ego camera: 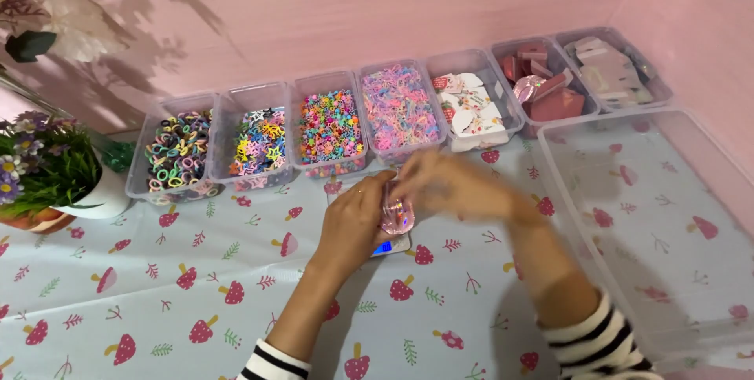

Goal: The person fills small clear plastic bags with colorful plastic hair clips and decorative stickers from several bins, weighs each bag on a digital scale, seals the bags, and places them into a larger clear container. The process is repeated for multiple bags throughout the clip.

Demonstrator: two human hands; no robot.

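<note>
We see a surface (157, 286) covered by a pale cloth printed with red mushrooms and small green leaves. On its right side lies a large clear plastic tub (667, 333), the biggest thing here, with the cloth's print showing through its floor. Along the pink wall behind runs a row of seven smaller clear bins: one of looped hair ties (177, 151) in mixed colours, one of bright star shapes (259, 144), one of tiny multicoloured pieces (330, 127), one of pink and lilac pieces (399, 107), one of white and red cards (469, 109), one of dark pink boxes (542, 82) and one of pale boxes (609, 70). At the far left stands a white pot of greenery with purple flowers (47, 172).

Our two hands meet in the middle, just in front of the bins. Our left hand (357, 219) is curled around a small clear pouch (397, 213), pinkish and glinting, with coloured bits inside; it is held upright just above a small scale (390, 246), whose blue lit display peeks out beneath the hand. Our right hand (452, 184) is blurred, its fingers at the top of the pouch; we cannot tell how firmly its grip closes there. Both wrists end in black and white striped sleeves. The hands hide most of the scale and part of the pouch.
</note>
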